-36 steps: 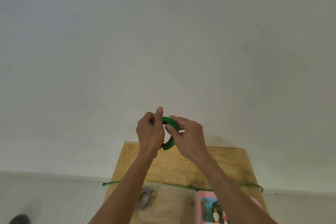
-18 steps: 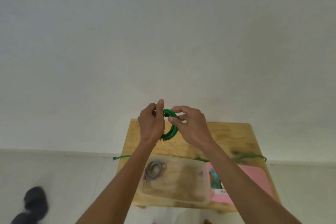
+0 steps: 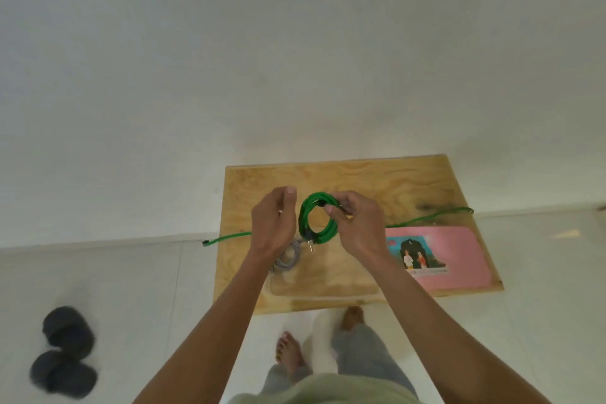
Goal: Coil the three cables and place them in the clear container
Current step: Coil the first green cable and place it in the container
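Nearest the camera, the person's bare feet and grey trouser legs stand at the front edge of the wooden counter; half a second ago the feet were out of the picture, so the head has tipped down and the whole counter now shows.

Just past that edge sits the clear container, with a coiled grey cable at its far-left corner, so one of the three appears done. To its right a pink card lies flat.

Above the container the hands hold the green cable coil. The right hand has its fingers closed on the upper right of the ring, where they were before. The left hand, which was pinching the coil a moment ago, now looks loosened, its thumb beside the ring's left edge; whether it touches I cannot tell. A plug end hangs from the bottom of the coil.

Farther back a second green cable lies uncoiled across the counter, one end off the left side, the other near the right edge.

I judge the coil finished and ready to be lowered in, the loose cable being the last.
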Demonstrator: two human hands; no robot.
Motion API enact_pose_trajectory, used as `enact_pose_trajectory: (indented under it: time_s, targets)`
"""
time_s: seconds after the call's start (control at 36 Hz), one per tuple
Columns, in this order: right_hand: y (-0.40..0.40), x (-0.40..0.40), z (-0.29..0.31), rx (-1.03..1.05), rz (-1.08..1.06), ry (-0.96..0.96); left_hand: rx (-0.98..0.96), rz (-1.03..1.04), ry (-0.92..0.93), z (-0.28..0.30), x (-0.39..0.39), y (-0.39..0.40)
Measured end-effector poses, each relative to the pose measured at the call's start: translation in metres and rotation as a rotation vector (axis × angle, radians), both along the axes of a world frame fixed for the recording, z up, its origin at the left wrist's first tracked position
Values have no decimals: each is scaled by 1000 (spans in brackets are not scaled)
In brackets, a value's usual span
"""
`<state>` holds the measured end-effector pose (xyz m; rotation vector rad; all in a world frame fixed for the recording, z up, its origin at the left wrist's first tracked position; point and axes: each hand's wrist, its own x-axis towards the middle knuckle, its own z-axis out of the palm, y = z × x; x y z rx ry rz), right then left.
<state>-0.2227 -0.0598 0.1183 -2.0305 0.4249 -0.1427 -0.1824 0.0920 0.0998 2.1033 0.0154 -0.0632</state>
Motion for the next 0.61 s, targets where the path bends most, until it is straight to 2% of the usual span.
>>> enact_pose_trajectory:
  time_s: [0.08, 0.36, 0.47, 0.61]
  targets:
    - [-6, -7, -24, -20, -42, 65, 99, -1, -32, -32, -10, 12]
    - [-8, -29, -104, -85, -158, 331, 508, -268, 1, -106, -36, 21]
    - [-2, -28, -123, -128, -156, 349, 565, -353, -5, -126, -42, 25]
    - [7, -24, -143, -86, -197, 361, 566, -356, 0, -130, -44, 26]
